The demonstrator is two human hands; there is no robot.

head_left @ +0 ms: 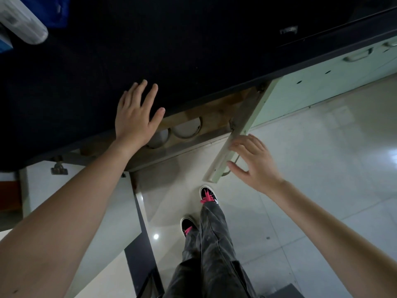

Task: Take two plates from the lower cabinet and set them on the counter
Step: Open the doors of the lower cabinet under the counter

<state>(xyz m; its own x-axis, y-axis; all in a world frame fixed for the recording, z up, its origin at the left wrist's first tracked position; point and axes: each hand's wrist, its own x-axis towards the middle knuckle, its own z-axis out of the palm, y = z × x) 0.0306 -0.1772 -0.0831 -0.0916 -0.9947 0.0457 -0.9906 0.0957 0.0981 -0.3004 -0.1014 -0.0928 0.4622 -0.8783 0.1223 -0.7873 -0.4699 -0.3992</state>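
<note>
Two pale round plates (186, 129) lie side by side on the wooden shelf of the open lower cabinet (214, 117), half hidden under the dark counter (107, 67); the left one (160, 139) is partly behind my wrist. My left hand (137, 114) rests flat on the counter's front edge, fingers spread, holding nothing. My right hand (252, 161) hovers open beside the edge and handle of the pale green right cabinet door (234, 145), which stands swung out; I cannot tell whether it touches.
The left cabinet door (86, 201) is also swung open toward me. Shoes with pink laces (207, 195) stand on the glossy tiled floor (311, 168). A clear plastic container (23, 22) lies on the counter's far left. More green drawers with handles (356, 55) run right.
</note>
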